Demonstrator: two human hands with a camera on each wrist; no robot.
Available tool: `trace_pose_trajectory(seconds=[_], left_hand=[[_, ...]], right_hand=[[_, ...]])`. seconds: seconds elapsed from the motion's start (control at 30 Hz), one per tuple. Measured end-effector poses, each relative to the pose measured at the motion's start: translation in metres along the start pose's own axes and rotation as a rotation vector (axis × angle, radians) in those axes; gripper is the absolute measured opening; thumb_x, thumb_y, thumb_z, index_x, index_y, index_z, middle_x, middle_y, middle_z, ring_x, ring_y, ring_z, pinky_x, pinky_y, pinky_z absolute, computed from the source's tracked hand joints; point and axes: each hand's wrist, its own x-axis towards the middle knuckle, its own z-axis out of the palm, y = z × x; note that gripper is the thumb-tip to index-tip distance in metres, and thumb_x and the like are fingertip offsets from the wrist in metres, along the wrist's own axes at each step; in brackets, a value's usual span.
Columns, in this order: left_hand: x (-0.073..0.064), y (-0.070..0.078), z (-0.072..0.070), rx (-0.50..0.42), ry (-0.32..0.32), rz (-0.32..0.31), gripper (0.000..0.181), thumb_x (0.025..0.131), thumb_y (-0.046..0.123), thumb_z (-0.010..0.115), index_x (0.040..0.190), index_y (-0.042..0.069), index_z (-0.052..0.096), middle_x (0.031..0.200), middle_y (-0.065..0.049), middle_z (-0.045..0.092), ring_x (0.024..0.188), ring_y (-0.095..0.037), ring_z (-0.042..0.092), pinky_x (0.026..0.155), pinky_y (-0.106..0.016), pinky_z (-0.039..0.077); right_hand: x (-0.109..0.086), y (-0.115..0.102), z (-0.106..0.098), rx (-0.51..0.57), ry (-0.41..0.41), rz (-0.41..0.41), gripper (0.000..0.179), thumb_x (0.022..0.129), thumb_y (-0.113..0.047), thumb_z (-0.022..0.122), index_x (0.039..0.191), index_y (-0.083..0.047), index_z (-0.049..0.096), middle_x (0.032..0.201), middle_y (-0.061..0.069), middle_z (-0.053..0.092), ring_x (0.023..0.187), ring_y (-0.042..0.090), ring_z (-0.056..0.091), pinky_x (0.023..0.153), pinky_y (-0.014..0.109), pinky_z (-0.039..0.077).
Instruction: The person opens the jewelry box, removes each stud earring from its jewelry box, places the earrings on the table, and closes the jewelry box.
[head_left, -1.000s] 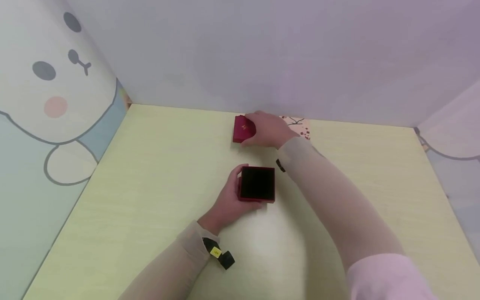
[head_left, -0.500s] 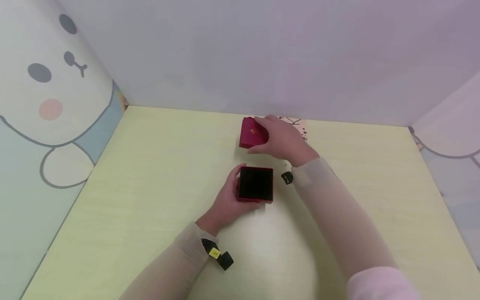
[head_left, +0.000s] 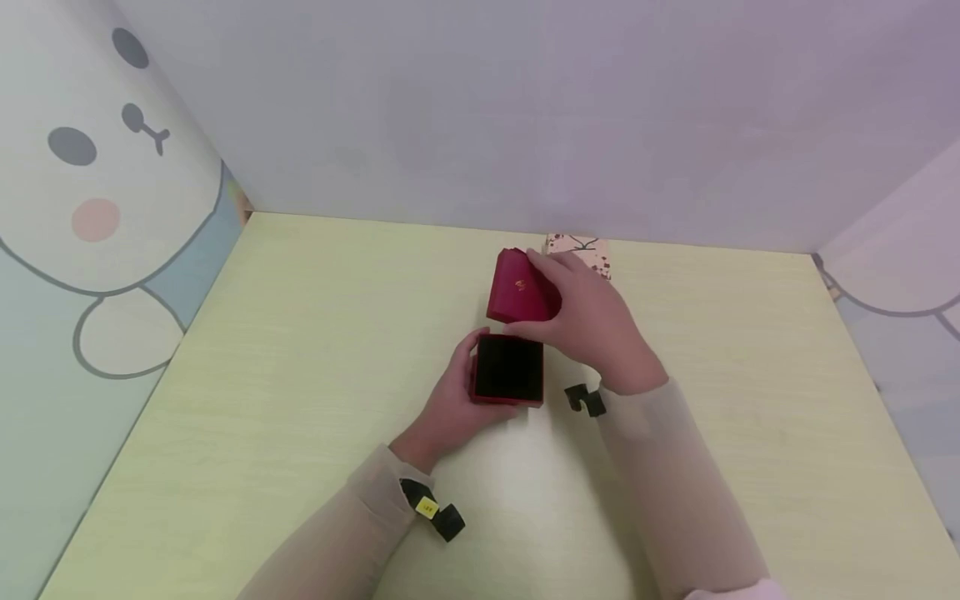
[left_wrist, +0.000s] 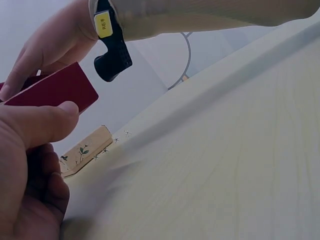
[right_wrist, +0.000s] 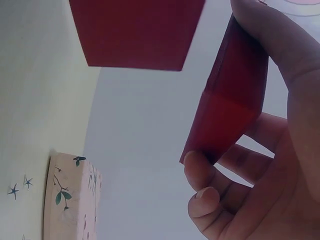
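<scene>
My left hand [head_left: 442, 408] grips a red box base [head_left: 508, 402] by its left side, its black inside facing up in the head view. In the left wrist view its thumb lies along the base's red wall [left_wrist: 57, 90]. My right hand [head_left: 596, 321] pinches a red box lid [head_left: 521, 287] that bears a small gold mark. Tilted, the lid hangs just beyond the base's far edge, and the right thumb overlaps that edge in the head view. From the right wrist, the lid [right_wrist: 235, 95] shows edge-on between thumb and fingers, apart from the base [right_wrist: 137, 35].
A pale pink box [head_left: 585, 244] with a floral print stands by the back wall, partly behind the right hand. Several small star shapes [right_wrist: 28, 181] show beside it. A pale wooden table [head_left: 337, 333] meets walls on three sides, the left one with a cartoon print.
My right hand has carried the lid from the back of the table toward me, up to the base, tilting it. More of the floral box shows. The left hand holds the base in place.
</scene>
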Motion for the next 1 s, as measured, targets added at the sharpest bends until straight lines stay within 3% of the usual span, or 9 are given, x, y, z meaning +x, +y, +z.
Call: trace_pose_trajectory(seconds=[0.23,0.5,0.77,1.0], left_hand=[[0.002,-0.001,0.0,-0.015,-0.014,0.007,0.105,0.079,0.027,0.092,0.157,0.042,0.023,0.137,0.003,0.057,0.125,-0.02,0.055,0.102,-0.044,0.051],[0.003,-0.003,-0.001,-0.047,-0.031,0.018,0.103,0.081,0.027,0.09,0.158,0.041,0.022,0.147,0.008,0.051,0.134,-0.018,0.049,0.101,-0.042,0.052],[0.003,-0.005,-0.001,-0.022,-0.028,0.025,0.102,0.083,0.027,0.089,0.159,0.039,0.021,0.142,0.003,0.054,0.13,-0.021,0.052,0.103,-0.044,0.05],[0.003,-0.006,-0.001,-0.005,-0.022,0.002,0.102,0.085,0.027,0.087,0.16,0.037,0.019,0.145,0.004,0.05,0.132,-0.021,0.05,0.103,-0.044,0.05]], right_hand=[[-0.022,-0.003,0.002,-0.027,0.007,-0.036,0.1,0.075,-0.052,0.091,0.158,-0.021,0.045,0.143,0.006,0.051,0.12,0.028,0.055,0.09,0.048,0.056],[-0.045,-0.012,0.013,-0.067,0.0,-0.077,0.1,0.072,-0.051,0.093,0.154,-0.014,0.049,0.142,0.009,0.052,0.116,0.029,0.058,0.09,0.047,0.056],[-0.054,-0.014,0.021,-0.069,-0.026,-0.075,0.096,0.071,-0.052,0.093,0.149,-0.012,0.053,0.136,0.007,0.057,0.111,0.028,0.06,0.088,0.048,0.057],[-0.057,-0.014,0.028,-0.077,-0.017,-0.124,0.091,0.07,-0.054,0.093,0.144,-0.014,0.058,0.129,0.005,0.06,0.107,0.025,0.062,0.086,0.045,0.057]])
